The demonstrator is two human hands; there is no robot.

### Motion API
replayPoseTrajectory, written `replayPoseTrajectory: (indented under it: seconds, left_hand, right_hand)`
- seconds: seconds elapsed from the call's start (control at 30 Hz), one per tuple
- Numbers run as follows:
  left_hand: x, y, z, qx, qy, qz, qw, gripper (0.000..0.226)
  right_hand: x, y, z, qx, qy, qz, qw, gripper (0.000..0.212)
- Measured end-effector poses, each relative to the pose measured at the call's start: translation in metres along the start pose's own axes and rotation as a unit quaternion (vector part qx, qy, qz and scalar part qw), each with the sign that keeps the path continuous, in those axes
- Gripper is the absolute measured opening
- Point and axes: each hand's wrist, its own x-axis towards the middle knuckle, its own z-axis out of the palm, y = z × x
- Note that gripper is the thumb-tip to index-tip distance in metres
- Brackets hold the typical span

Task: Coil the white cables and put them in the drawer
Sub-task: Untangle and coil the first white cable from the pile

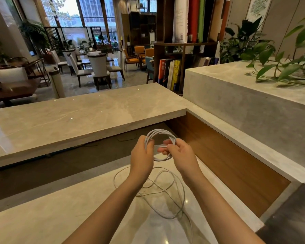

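1. Upper marble counter (77,120) – wide slab running from 9 o'clock to the centre of the view, small light spots reflected on it
2. Lower pale desk top (51,217) – fills 6 to 8 o'clock, below the upper counter and nearer the person
3. Raised grey stone ledge (236,106) at 2–3 o'clock, with a brown wood panel (227,164) set below its rim, slanting down to 4 o'clock
4. Bookshelf (181,50) at 12–1 o'clock behind the counter; upright books on its lower shelf, tall red and green spines above
5. Green leafy plants (280,59) at 2 o'clock, stems trailing over the stone ledge
6. Dining chairs (99,67) round tables at 10–11 o'clock, far back on a glossy floor, windows behind them
7. Loose white cable (183,192) – lies in slack overlapping loops on the lower desk top at 6 o'clock from the hands, partly hidden by both forearms
8. Left hand (142,155) just below centre, fingers curled round the 9 o'clock side of the coil
9. Right hand (181,154) just beside it, fingertips pinching strands at the coil's 3 o'clock side; the two hands are close together with only the coil between
10. Coiled white cable (158,132) – several round turns, held up in the air above the desk top, clear of the loose cable
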Motion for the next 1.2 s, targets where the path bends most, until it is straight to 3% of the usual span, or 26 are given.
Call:
replayPoseTrajectory:
  seconds: [0.13, 0.23, 0.3, 0.37, 0.43, 0.53, 0.67, 0.83, 0.97, 1.1, 1.2]
  left_hand:
    - [0.009, -0.005, -0.004, -0.021, -0.02, -0.094, 0.995, 0.019]
    - [0.013, 0.001, -0.008, -0.142, -0.086, -0.195, 0.967, 0.02]
    - [0.015, 0.005, -0.011, -0.306, -0.116, -0.307, 0.894, 0.017]
    - [0.015, 0.006, -0.016, -0.42, -0.117, -0.374, 0.818, 0.013]
    - [0.012, 0.004, -0.018, -0.475, -0.14, -0.384, 0.779, 0.011]
    - [0.005, 0.002, -0.016, -0.52, -0.214, -0.363, 0.743, 0.012]
    - [0.007, 0.001, -0.018, -0.592, -0.246, -0.335, 0.69, 0.041]
    - [0.004, -0.005, -0.017, -0.606, -0.215, -0.317, 0.697, 0.046]
    - [-0.001, -0.008, -0.013, -0.605, -0.177, -0.309, 0.712, 0.052]
    - [-0.016, -0.013, -0.003, -0.556, -0.192, -0.266, 0.764, 0.049]
    - [-0.026, -0.017, 0.006, -0.467, -0.2, -0.221, 0.833, 0.051]
  right_hand:
    - [-0.001, 0.0, -0.002, 0.012, -0.068, 0.002, 0.998, 0.013]
    - [0.001, 0.007, -0.007, 0.119, -0.105, 0.047, 0.986, 0.018]
    - [0.003, 0.012, -0.009, 0.137, -0.088, 0.086, 0.983, 0.022]
    - [0.004, 0.014, -0.01, 0.073, -0.055, 0.118, 0.989, 0.021]
    - [0.006, 0.017, -0.01, 0.023, -0.044, 0.135, 0.99, 0.017]
    - [0.009, 0.02, -0.011, 0.084, -0.026, 0.176, 0.981, 0.018]
    - [0.01, 0.019, -0.01, 0.185, -0.014, 0.176, 0.967, 0.015]
    - [0.007, 0.015, -0.013, 0.308, 0.001, 0.145, 0.94, 0.018]
    - [0.008, 0.017, -0.018, 0.335, 0.038, 0.15, 0.929, 0.018]
    - [0.007, 0.022, -0.02, 0.346, 0.076, 0.165, 0.921, 0.014]
    - [0.004, 0.023, -0.022, 0.335, 0.086, 0.177, 0.922, 0.016]
